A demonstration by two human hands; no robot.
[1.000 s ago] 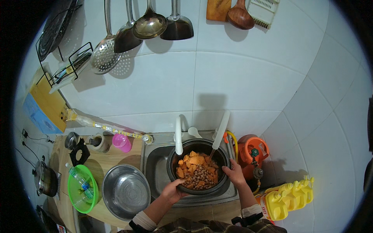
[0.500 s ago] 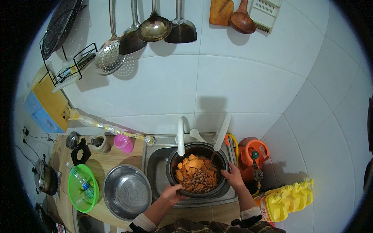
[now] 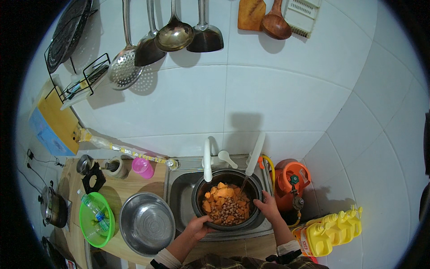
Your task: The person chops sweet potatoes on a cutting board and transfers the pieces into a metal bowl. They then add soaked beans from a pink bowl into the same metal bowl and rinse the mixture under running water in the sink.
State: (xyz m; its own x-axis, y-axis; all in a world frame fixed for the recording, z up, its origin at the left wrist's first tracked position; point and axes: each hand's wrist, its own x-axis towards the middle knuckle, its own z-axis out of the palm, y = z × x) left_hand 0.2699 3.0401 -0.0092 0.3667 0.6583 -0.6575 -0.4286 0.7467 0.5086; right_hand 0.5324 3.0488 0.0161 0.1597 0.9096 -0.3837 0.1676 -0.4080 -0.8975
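A dark round pot [image 3: 195, 197] sits over the sink, filled with orange chunks [image 3: 224, 192] and many small round brown pieces [image 3: 231, 210], perhaps peanuts or beans. My left hand [image 3: 197, 227] grips its near-left rim, thumb on top and fingers hidden beneath. On the right side my right hand [image 3: 267, 207] is closed on the rim, its fingers outside the wall. From a white spout [image 3: 255, 154] a thin stream of water seems to fall into the pot's far right side. A white curved faucet [image 3: 207, 161] stands over the far-left rim.
Left of the steel sink [image 3: 179, 190] lie a metal basin [image 3: 148, 223] and a green basin [image 3: 96, 197] with plastic bottles. A pink cup [image 3: 142, 168] stands farther back. On the right are an orange gas cylinder [image 3: 286, 179] and yellow jugs [image 3: 329, 233]. Utensils hang above.
The pot sits very slightly lower in the picture, with both hands keeping their places on its rim. The whole view has also shifted a little.
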